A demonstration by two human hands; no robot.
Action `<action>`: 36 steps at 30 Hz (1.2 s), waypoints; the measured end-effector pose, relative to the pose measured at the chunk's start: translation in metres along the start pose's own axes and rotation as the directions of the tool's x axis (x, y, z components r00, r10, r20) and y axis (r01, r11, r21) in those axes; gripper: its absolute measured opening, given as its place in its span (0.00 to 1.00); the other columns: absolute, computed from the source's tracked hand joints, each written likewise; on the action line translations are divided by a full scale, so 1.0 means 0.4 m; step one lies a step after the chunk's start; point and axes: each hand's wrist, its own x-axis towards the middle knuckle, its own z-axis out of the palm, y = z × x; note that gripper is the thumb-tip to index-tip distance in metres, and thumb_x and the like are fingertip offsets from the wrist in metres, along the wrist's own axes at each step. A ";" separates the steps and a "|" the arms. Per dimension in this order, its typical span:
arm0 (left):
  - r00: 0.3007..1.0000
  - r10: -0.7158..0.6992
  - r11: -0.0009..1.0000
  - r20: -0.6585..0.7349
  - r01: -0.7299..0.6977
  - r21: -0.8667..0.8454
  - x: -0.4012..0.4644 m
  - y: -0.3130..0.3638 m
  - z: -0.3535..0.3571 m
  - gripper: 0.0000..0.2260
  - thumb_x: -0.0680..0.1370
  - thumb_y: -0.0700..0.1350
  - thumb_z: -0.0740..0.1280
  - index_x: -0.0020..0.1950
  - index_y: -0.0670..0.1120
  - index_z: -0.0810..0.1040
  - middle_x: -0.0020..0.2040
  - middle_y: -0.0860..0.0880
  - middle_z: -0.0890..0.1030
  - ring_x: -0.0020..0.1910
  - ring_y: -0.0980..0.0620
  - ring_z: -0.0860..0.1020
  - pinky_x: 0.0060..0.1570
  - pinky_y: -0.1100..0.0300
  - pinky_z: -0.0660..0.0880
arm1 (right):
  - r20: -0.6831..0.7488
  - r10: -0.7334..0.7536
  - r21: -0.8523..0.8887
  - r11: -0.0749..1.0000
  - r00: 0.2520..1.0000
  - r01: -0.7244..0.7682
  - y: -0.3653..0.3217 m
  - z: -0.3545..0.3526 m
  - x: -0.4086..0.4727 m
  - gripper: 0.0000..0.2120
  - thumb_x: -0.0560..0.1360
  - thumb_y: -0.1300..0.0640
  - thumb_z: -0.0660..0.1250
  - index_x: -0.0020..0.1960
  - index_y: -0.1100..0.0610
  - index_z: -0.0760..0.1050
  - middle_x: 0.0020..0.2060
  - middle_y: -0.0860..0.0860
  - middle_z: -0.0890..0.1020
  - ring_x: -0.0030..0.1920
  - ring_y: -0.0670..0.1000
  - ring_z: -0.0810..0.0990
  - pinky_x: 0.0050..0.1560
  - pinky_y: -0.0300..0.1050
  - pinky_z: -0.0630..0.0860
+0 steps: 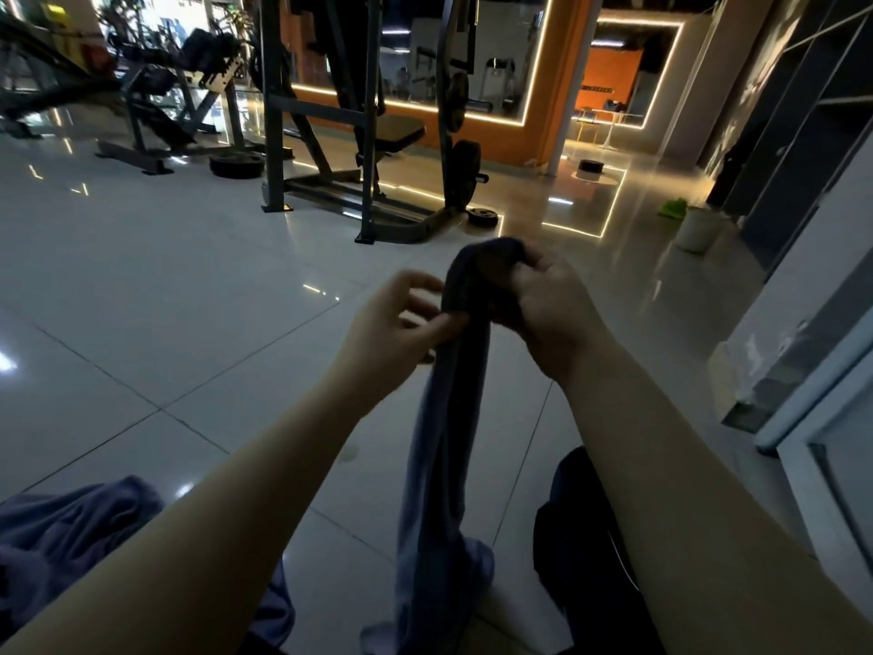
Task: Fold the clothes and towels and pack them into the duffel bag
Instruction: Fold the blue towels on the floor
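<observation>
— What are our hands holding?
— Our right hand (543,309) grips the top of a blue-grey towel (444,442); our left hand (401,319) pinches its edge. It hangs to the floor (165,286).
— Any writing?
— None we can read.

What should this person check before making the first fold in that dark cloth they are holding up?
1. Right hand has a firm hold on the cloth: ok, its fingers are curled round the bunched top.
2. Left hand holds an edge: ok, thumb and fingers pinch the cloth just below the bunch.
3. Cloth is spread flat for folding: not ok, it hangs as a narrow twisted strip.
4. Cloth is off the floor: not ok, the lower end seems to trail on the tiles.
5. Bag is within reach and open: cannot tell; a dark shape lies under the right forearm, but it is too dim to identify.
6. More laundry waiting: ok, a bluish heap lies at lower left.
</observation>
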 end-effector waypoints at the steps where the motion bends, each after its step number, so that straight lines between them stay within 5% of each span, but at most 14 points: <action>1: 0.998 -0.049 0.999 0.030 0.049 0.013 -0.007 -0.017 0.011 0.08 0.74 0.45 0.70 0.51 0.51 0.74 0.45 0.47 0.79 0.42 0.50 0.81 0.39 0.61 0.79 | -0.051 -0.002 0.181 0.983 0.999 0.011 -0.019 -0.004 0.003 0.07 0.79 0.63 0.61 0.50 0.56 0.77 0.41 0.50 0.82 0.41 0.48 0.81 0.39 0.40 0.78; 3: 0.990 -0.103 0.992 0.097 0.095 0.088 -0.018 -0.042 0.031 0.08 0.74 0.45 0.71 0.50 0.51 0.75 0.45 0.48 0.80 0.43 0.50 0.81 0.42 0.59 0.78 | -0.117 0.005 0.424 0.905 0.993 0.045 -0.058 -0.013 0.009 0.06 0.79 0.62 0.62 0.47 0.55 0.77 0.35 0.48 0.82 0.38 0.47 0.81 0.39 0.41 0.79; 7: 0.990 -0.136 0.978 0.038 0.128 0.166 -0.028 -0.057 0.064 0.15 0.75 0.46 0.71 0.57 0.53 0.68 0.45 0.51 0.80 0.44 0.55 0.81 0.45 0.59 0.80 | -0.185 0.056 0.587 0.807 0.981 0.064 -0.099 -0.029 0.005 0.03 0.78 0.59 0.64 0.50 0.56 0.76 0.39 0.52 0.81 0.41 0.51 0.81 0.40 0.44 0.80; 10: 0.990 -0.141 0.972 -0.008 0.140 0.190 -0.048 -0.057 0.102 0.21 0.74 0.46 0.71 0.59 0.53 0.62 0.44 0.53 0.78 0.44 0.54 0.80 0.44 0.56 0.80 | -0.230 0.099 0.626 0.776 0.968 0.070 -0.109 -0.035 0.002 0.03 0.77 0.59 0.65 0.49 0.57 0.75 0.37 0.53 0.82 0.40 0.52 0.80 0.44 0.45 0.79; 13: 0.992 -0.125 0.962 -0.031 0.128 0.242 -0.051 -0.085 0.124 0.17 0.75 0.42 0.70 0.57 0.49 0.65 0.44 0.52 0.79 0.44 0.50 0.81 0.45 0.51 0.81 | -0.251 0.107 0.682 0.724 0.962 0.098 -0.118 -0.040 0.005 0.01 0.77 0.60 0.66 0.48 0.58 0.75 0.32 0.52 0.82 0.37 0.51 0.80 0.47 0.44 0.78; 16: 0.979 -0.200 0.884 0.036 0.164 0.438 -0.047 -0.138 0.102 0.10 0.75 0.41 0.69 0.55 0.45 0.75 0.45 0.48 0.82 0.46 0.48 0.81 0.48 0.49 0.79 | -0.279 0.104 0.685 0.718 0.955 0.122 -0.116 -0.061 0.009 0.02 0.77 0.60 0.65 0.49 0.58 0.75 0.32 0.52 0.81 0.34 0.49 0.79 0.31 0.38 0.76; 18: 0.965 -0.260 0.834 0.047 0.200 0.514 -0.049 -0.175 0.070 0.05 0.75 0.42 0.69 0.51 0.45 0.78 0.44 0.48 0.82 0.46 0.45 0.81 0.49 0.50 0.78 | -0.327 0.124 0.645 0.754 0.937 0.126 -0.095 -0.091 0.013 0.02 0.77 0.61 0.64 0.48 0.57 0.75 0.33 0.51 0.80 0.34 0.48 0.78 0.30 0.37 0.74; 23: 0.944 -0.324 0.854 -0.053 0.317 0.414 -0.027 -0.195 -0.048 0.03 0.77 0.43 0.69 0.44 0.48 0.78 0.42 0.45 0.82 0.44 0.44 0.80 0.51 0.45 0.78 | -0.405 0.369 0.619 0.784 0.837 -0.046 0.044 -0.204 0.032 0.03 0.77 0.63 0.66 0.50 0.59 0.75 0.37 0.52 0.77 0.27 0.45 0.77 0.26 0.34 0.72; 26: 0.963 -0.248 0.884 -0.104 0.269 0.383 -0.009 -0.166 -0.093 0.05 0.77 0.45 0.69 0.41 0.49 0.78 0.41 0.46 0.81 0.44 0.45 0.80 0.51 0.46 0.78 | -0.464 0.423 0.486 0.856 0.778 -0.175 0.147 -0.254 0.043 0.16 0.76 0.60 0.68 0.62 0.62 0.74 0.42 0.53 0.78 0.29 0.46 0.79 0.27 0.36 0.74; 29: 0.993 -0.078 0.822 -0.083 0.112 0.558 0.004 -0.129 -0.102 0.03 0.77 0.47 0.68 0.45 0.49 0.79 0.40 0.49 0.81 0.40 0.50 0.79 0.44 0.56 0.76 | -0.517 0.433 0.185 0.899 0.739 -0.397 0.202 -0.263 0.037 0.15 0.75 0.58 0.69 0.60 0.58 0.72 0.41 0.54 0.77 0.34 0.48 0.76 0.28 0.39 0.73; 33: 0.989 0.139 0.715 0.050 -0.135 0.686 0.005 -0.075 -0.067 0.08 0.77 0.51 0.66 0.49 0.49 0.82 0.41 0.47 0.82 0.40 0.45 0.79 0.43 0.51 0.77 | -0.450 0.389 -0.148 0.856 0.804 -0.496 0.208 -0.215 0.024 0.22 0.70 0.61 0.73 0.60 0.53 0.67 0.55 0.57 0.75 0.42 0.53 0.78 0.29 0.41 0.74; 36: 0.969 0.214 0.735 0.125 -0.244 0.632 -0.001 -0.043 -0.029 0.12 0.74 0.54 0.63 0.48 0.48 0.81 0.37 0.51 0.79 0.37 0.47 0.78 0.41 0.52 0.77 | -0.142 0.337 -0.379 0.850 0.931 -0.365 0.161 -0.138 -0.005 0.27 0.72 0.61 0.72 0.67 0.53 0.65 0.58 0.52 0.70 0.45 0.53 0.79 0.37 0.43 0.77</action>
